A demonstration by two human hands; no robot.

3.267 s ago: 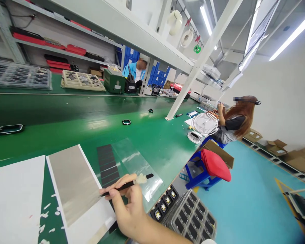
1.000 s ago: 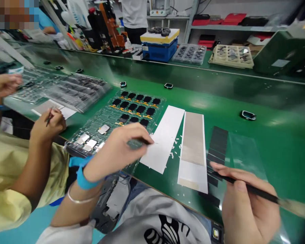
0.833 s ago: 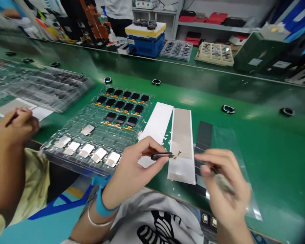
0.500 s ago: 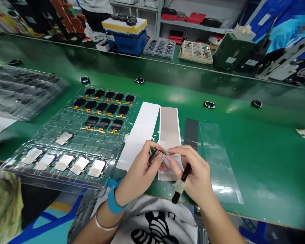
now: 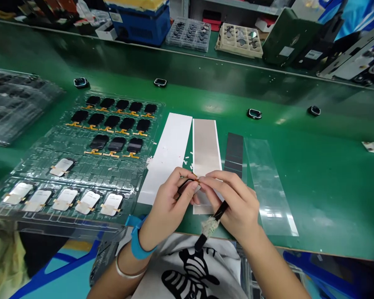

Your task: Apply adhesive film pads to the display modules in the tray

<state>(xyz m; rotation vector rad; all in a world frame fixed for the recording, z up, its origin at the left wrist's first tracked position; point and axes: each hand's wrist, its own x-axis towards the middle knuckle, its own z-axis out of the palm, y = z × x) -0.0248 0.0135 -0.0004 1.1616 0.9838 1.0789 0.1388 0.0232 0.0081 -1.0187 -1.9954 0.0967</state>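
Note:
Over the lower end of the beige strip sheet [image 5: 205,141], my left hand [image 5: 174,193] pinches a small display screen [image 5: 187,185] by its edges; the fingers cover most of it. My right hand [image 5: 237,199] meets it with thumb and fingertips pressed together at the screen's orange flex cable [image 5: 197,180]. Tucked in that same hand is a black stick tool [image 5: 220,211] with tape wrapped around its middle, pointing down toward my lap. To the left, a clear plastic tray [image 5: 54,145] holds several similar screens, black faces at the back and white-backed ones [image 5: 112,203] at the front.
A white paper sheet [image 5: 170,153] lies left of the beige one, with small white scraps nearby. Right of them are a dark grey strip [image 5: 234,151] and a clear film [image 5: 264,174]. Watch cases [image 5: 254,113] stand along the back. Stacked trays [image 5: 15,106] sit far left.
The view has tilted down and shifted slightly right. My right fingertips have closed in on the flex cable, and the screen is turned more edge-on. The stick tool has swung a little left.

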